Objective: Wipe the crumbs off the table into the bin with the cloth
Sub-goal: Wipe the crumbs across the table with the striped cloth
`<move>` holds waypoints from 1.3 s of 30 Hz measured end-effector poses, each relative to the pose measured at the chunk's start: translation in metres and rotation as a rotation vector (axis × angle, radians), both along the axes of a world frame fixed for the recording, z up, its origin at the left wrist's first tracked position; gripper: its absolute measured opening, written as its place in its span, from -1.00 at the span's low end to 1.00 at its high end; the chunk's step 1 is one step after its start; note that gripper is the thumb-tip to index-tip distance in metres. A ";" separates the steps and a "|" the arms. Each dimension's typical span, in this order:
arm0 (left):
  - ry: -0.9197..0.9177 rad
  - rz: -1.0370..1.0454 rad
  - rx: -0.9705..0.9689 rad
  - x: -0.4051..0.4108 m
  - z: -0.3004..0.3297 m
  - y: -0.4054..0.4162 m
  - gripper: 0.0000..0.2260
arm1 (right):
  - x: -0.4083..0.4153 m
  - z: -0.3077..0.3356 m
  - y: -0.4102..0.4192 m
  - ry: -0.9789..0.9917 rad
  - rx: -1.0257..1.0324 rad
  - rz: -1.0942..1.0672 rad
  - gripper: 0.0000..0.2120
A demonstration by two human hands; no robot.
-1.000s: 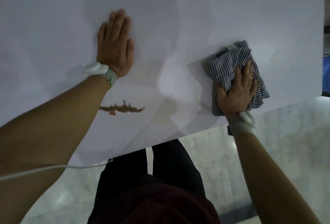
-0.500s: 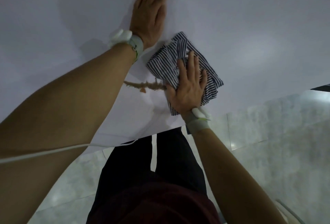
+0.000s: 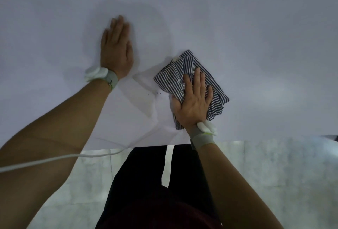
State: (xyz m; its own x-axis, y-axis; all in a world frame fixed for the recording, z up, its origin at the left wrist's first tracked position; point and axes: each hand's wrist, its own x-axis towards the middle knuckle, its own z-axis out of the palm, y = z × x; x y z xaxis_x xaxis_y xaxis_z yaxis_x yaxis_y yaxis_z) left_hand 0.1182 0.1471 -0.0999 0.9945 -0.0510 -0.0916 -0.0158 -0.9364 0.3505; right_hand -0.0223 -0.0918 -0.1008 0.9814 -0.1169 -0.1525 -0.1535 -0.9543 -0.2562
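Crumbs are hard to find right now. I see only a few tiny dark specks [image 3: 157,93] on the white surface [image 3: 256,46], just left of the cloth [image 3: 190,75]. The rest may be under the cloth, but I cannot tell. The bin is not in view.

My right hand [image 3: 193,104] lies flat on the striped cloth with its fingers straight, pressing it down near the front edge of the surface. The cloth is bunched up and peeks out past my fingers and beside my wrist. My left hand [image 3: 117,51] lies flat on the surface too, with fingers straight and close together and nothing in it. It sits to the left of the cloth, a bit farther from me, and looks a little blurry.

I think I am in the middle of a wipe. To do it well, I should keep my palm pressing down evenly so no crumbs slip out under the cloth. I should go over the specks on the left and push everything one way, toward an edge. I need to find the bin first, or the crumbs may fall on the pale tiled floor [image 3: 274,174] by my legs.
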 end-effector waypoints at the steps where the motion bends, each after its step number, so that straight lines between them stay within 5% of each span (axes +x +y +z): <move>1: -0.013 -0.002 0.000 0.000 -0.002 0.001 -0.51 | 0.000 -0.001 0.007 -0.001 0.003 0.030 -0.28; 7: -0.051 0.010 -0.096 0.002 -0.006 0.009 -0.56 | 0.000 0.013 0.029 -0.013 0.130 0.173 -0.37; 10: -0.072 0.060 -0.270 0.003 -0.002 0.008 -0.70 | 0.007 0.035 0.010 0.059 0.475 0.150 -0.44; 12: -0.155 0.088 -0.312 -0.001 -0.001 0.010 -0.80 | 0.021 0.055 -0.013 0.115 0.799 -0.094 -0.53; 15: -0.234 0.139 -0.241 -0.010 -0.001 0.022 -0.83 | 0.066 0.082 -0.051 -0.047 0.938 -0.453 -0.63; 20: -0.132 0.277 -0.105 -0.030 -0.004 0.030 -0.66 | 0.167 0.086 -0.103 -0.340 0.708 -0.533 -0.62; 23: -0.011 0.270 -0.005 -0.028 -0.006 0.024 -0.43 | 0.225 0.057 -0.114 -0.214 0.404 -0.375 -0.44; 27: 0.025 0.252 0.040 -0.019 -0.009 0.025 -0.43 | 0.282 0.021 -0.091 -0.051 0.044 -0.171 -0.38; 39: 0.007 0.283 0.101 -0.016 -0.027 0.028 -0.46 | 0.335 -0.003 0.042 -0.197 0.040 0.574 -0.38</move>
State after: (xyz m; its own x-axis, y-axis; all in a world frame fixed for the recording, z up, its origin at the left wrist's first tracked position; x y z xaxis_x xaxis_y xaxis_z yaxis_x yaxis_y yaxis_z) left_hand 0.1024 0.1755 -0.1267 0.9673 0.2376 -0.0890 0.2527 -0.9335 0.2546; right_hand 0.3125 -0.0503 -0.1041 0.8961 0.4417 0.0450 0.4370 -0.8596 -0.2650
